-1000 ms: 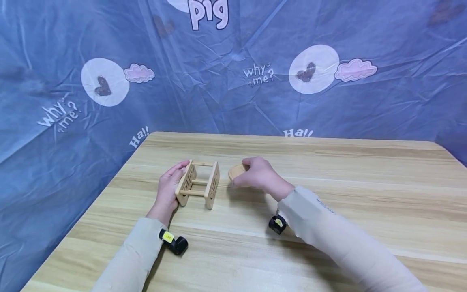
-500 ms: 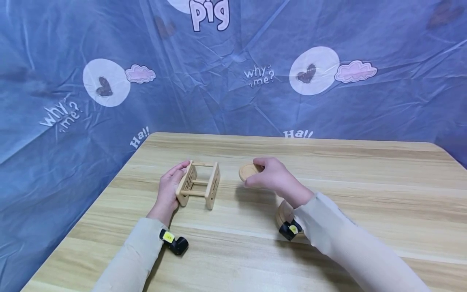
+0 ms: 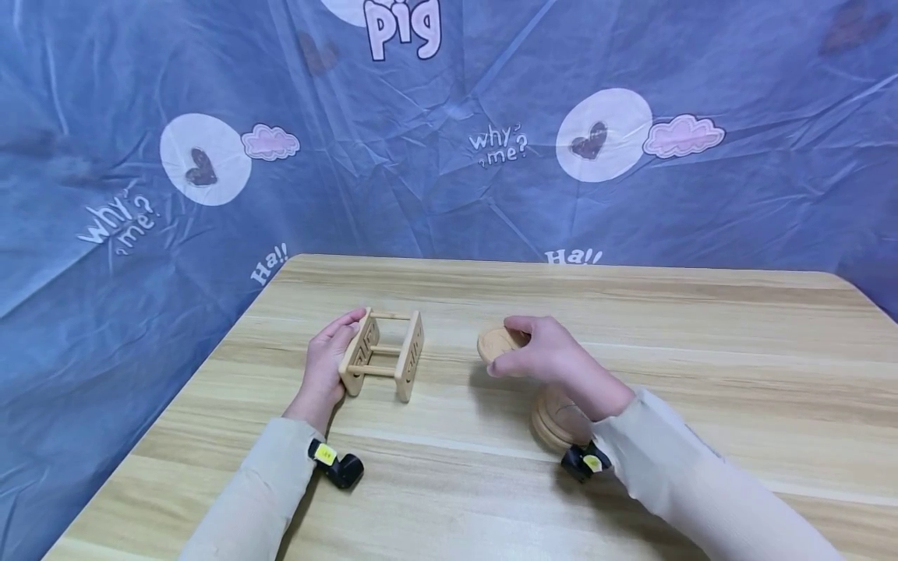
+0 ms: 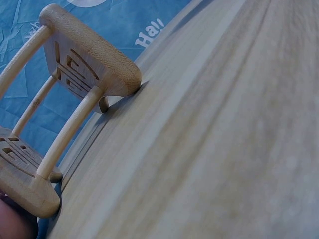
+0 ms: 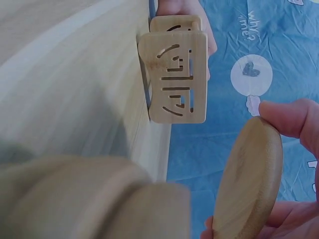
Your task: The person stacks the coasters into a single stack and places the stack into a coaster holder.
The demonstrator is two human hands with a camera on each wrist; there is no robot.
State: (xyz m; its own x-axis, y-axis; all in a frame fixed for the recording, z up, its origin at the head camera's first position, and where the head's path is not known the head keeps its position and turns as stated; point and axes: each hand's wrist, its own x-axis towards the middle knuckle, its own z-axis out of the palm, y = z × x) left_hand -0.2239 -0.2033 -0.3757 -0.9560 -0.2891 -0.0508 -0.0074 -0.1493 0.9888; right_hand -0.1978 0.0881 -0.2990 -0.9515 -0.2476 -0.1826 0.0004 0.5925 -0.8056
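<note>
**Left hand on a wooden rack, right hand pinching a wooden disc**

The left hand (image 3: pixel 324 362) holds the wooden rack (image 3: pixel 410 357) by its left end panel, the fingers lying along the outer side. The left wrist view shows only a dark sliver of this hand at the lower left corner. The rack stands on the table (image 3: pixel 435 491), its two end panels upright, cut through with a line pattern and joined by round rods (image 4: pixel 70 132).

The right hand (image 3: pixel 546 351) pinches the wooden disc (image 3: pixel 498 344) between thumb and fingers. The disc is above the table, to the right of the rack and apart from it. The right wrist view shows it tilted nearly edge-on.

A stack of discs (image 3: pixel 554 421) lies on the table below the right wrist, partly hidden by it; how many there are cannot be told. The same stack looms blurred at the bottom left of the right wrist view.

Both arms wear pale sleeves (image 3: pixel 238 487), each with a small black camera (image 3: pixel 344 471) at the wrist. Behind the table hangs a blue cloth (image 3: pixel 421 187) printed with white circles, brown hearts, pink clouds and words.
</note>
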